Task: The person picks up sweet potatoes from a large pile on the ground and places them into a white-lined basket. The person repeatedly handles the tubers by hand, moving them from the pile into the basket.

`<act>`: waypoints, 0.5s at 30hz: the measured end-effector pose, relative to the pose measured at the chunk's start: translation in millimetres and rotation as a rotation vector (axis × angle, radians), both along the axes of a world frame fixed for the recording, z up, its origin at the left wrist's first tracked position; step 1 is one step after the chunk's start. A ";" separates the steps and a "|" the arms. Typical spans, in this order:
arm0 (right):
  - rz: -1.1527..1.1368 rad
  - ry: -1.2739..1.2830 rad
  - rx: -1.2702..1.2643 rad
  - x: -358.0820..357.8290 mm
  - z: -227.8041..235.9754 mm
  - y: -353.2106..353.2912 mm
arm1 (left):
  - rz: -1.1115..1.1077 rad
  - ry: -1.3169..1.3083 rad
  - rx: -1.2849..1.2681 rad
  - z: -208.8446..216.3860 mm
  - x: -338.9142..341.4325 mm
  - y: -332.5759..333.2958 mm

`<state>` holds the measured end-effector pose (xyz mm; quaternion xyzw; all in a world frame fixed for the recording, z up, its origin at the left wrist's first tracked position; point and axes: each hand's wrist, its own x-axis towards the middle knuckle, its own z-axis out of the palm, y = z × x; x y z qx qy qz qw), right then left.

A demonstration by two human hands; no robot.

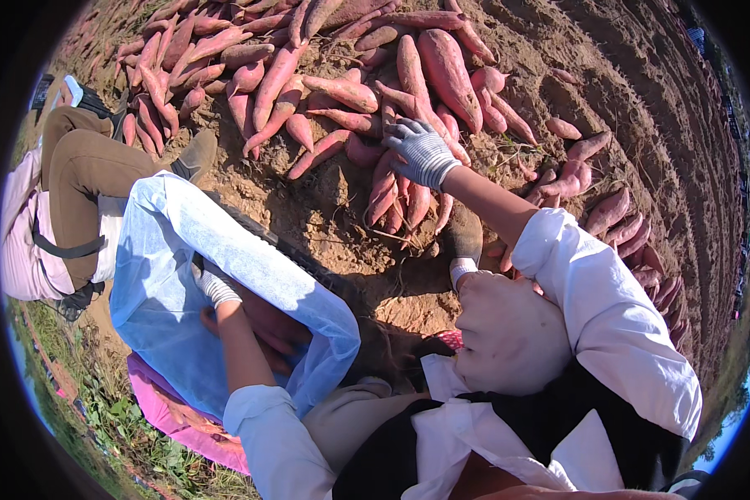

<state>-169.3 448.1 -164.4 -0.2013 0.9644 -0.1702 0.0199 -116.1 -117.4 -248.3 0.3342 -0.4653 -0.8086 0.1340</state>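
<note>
The right hand, in a grey knit glove, reaches out over bare brown soil and lies on a heap of sweet potatoes, its fingers curled down around 1 reddish root at the near edge of the heap; whether the fingers close fully beneath it cannot be told. Just below that hand a small cluster of slimmer roots lies on the ground, touching one another. The left hand, also gloved, pinches the rim of a pale blue translucent bag and holds its mouth wide; a few reddish roots show inside the bag, next to the forearm. A pink sack lies under the blue bag, on grass at the lower left. More roots are strewn in a line along the soil to the right of the white sleeve. At the far left another person crouches, a brown trouser leg and a brown shoe resting beside the heap.
</note>
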 end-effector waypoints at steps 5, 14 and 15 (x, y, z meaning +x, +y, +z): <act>0.061 0.141 0.183 9.1 -22.5 22.0 | 0.364 -0.113 -0.898 147.7 -71.6 101.3; -0.710 -0.002 -0.431 -7.9 -41.0 101.8 | -0.312 0.576 -0.964 250.5 -88.9 286.6; -0.749 -0.101 -0.312 -15.5 -49.1 108.6 | -0.415 0.582 -0.956 237.7 -90.1 296.0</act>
